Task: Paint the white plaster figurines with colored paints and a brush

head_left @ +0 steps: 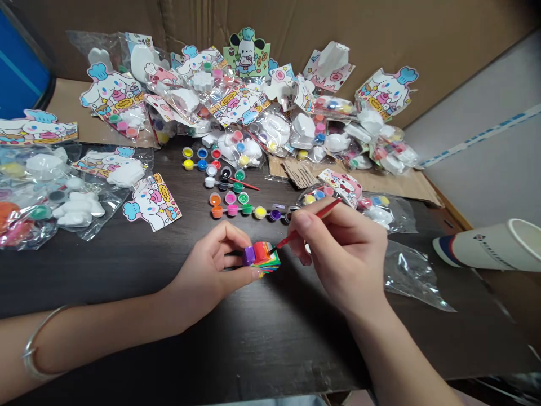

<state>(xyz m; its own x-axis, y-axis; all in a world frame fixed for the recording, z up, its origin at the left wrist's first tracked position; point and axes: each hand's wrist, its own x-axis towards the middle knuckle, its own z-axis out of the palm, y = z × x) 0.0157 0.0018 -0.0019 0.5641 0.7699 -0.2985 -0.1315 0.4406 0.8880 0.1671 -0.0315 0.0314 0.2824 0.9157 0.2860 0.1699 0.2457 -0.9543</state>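
- Head view, directions read from the painted piece [261, 252] as the clock's centre; far left, about 8 o'clock: a bracelet [29, 354] on the left wrist.
- Between 9 and 10 o'clock: bagged kits [80, 208] with white figures and small paint pots in clear plastic.
- 10 o'clock: a printed card [153, 201], flat on the dark table [127, 259].
- 9 o'clock: the left hand [207, 268], pinching the painted piece between thumb and fingers. The piece lies above the near middle of the table, coloured purple, red and orange over a striped edge, with a white patch at its right.
- 11 o'clock: two strips of lidded paint pots [202, 165], a second brush [247, 184] lying across the nearer one.
- 12 o'clock: a row of pots [232, 210]; farther back, a heap of packets [240, 104] against cardboard [287, 28].
- 3 o'clock: the right hand [342, 254], gripping a red paintbrush [287, 239] between thumb and fingers, bristles at the piece's right part.
- Just past 3 o'clock: an unfilled clear bag [416, 279].
- 3 o'clock, far right: a paper cup [486, 251].
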